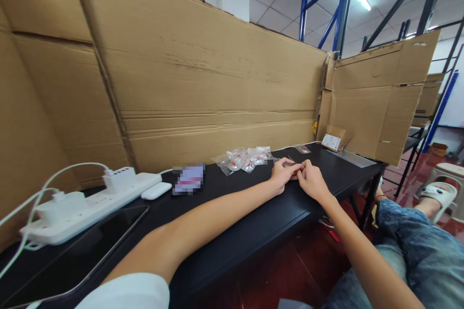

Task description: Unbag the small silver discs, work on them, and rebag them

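Note:
My left hand (283,174) and my right hand (311,179) meet above the black table, fingertips pinched together. Something small seems to be between them, but the fingers hide it and I cannot make out its kind. Just left of my left hand lies a pile of small clear plastic bags (248,158) with red bits inside. Beyond the hands, near the cardboard wall, a single clear bag (303,149) with a red bit rests flat on the table.
A black table (232,222) runs along a cardboard wall (217,67). At the left are a white power strip (97,203) with cables, a tablet (83,251), a white case (156,190) and a blurred purple item (189,178). A labelled cardboard piece (335,138) stands far right.

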Motion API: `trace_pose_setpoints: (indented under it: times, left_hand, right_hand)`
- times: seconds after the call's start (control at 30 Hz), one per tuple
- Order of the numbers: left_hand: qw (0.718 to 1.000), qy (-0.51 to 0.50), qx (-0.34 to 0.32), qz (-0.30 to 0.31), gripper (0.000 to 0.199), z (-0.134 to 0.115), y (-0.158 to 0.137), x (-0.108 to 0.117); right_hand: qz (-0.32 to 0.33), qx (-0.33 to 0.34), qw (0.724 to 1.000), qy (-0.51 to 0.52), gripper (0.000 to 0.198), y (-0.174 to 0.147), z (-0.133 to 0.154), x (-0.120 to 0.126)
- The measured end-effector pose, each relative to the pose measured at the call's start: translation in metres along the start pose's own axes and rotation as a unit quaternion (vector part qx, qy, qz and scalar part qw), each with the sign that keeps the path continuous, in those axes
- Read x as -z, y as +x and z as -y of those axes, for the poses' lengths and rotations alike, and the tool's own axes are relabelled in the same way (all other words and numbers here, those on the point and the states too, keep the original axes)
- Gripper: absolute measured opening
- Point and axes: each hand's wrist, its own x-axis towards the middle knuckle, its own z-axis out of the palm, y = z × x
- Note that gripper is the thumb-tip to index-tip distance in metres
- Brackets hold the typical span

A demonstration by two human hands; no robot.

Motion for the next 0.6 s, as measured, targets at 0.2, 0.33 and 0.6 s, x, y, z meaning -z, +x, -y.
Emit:
trace_pose_setpoints:
  times: [0.2, 0.33, 0.6]
  left_hand:
    - [1.000, 0.002, -0.004, -0.004, 0.032, 0.001, 0.001, 0.000]
    - [0.999, 0.032, -0.026, -0.013, 0.034, 0.005, 0.004, 0.002]
    - [0.999, 0.034, -0.028, 0.001, 0.036, 0.004, 0.002, 0.001]
  right_hand:
    - [-0.006, 0.010, 0.998, 0.064, 0.009, 0.002, -0.008, -0.004]
    - [-0.005, -0.012, 0.999, 0.030, 0.016, -0.001, 0.002, 0.001]
    - [-0.010, -0.034, 0.999, -0.035, 0.010, -0.004, 0.007, 0.005]
